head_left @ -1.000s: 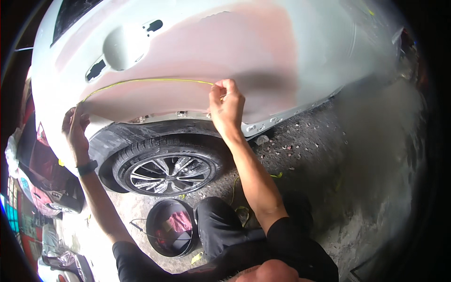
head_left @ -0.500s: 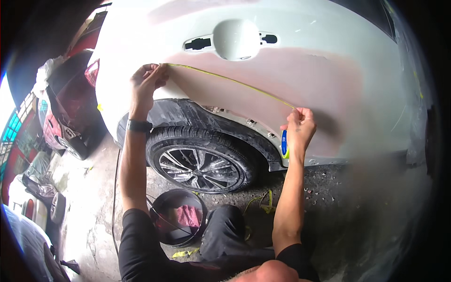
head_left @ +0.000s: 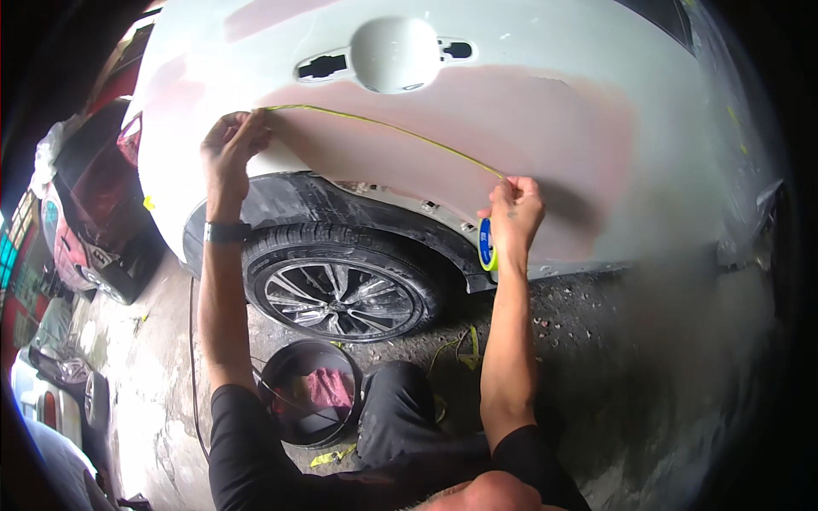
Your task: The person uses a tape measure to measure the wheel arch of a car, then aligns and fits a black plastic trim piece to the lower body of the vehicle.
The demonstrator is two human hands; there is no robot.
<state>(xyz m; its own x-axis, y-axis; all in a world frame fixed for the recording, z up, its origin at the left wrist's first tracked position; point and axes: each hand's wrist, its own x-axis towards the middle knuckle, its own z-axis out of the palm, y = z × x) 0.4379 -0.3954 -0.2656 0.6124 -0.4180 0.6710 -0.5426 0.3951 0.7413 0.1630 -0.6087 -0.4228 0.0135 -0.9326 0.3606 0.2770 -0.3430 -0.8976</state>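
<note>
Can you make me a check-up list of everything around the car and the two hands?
Surface: white car panel with dull pinkish sanded patches; handle recess above.
Job's things: thin yellow tape line stretched across the panel; tape roll hanging at the right hand.
Clutter: black bucket with pink cloth inside; yellow tape scraps on the ground.
Grippers: left hand presses the tape's end on the panel; right hand pinches the tape's other end.
Cables: thin dark hose or cord on the ground.
Surroundings: black tyre with alloy wheel; rough concrete ground; other vehicles at left.
</note>
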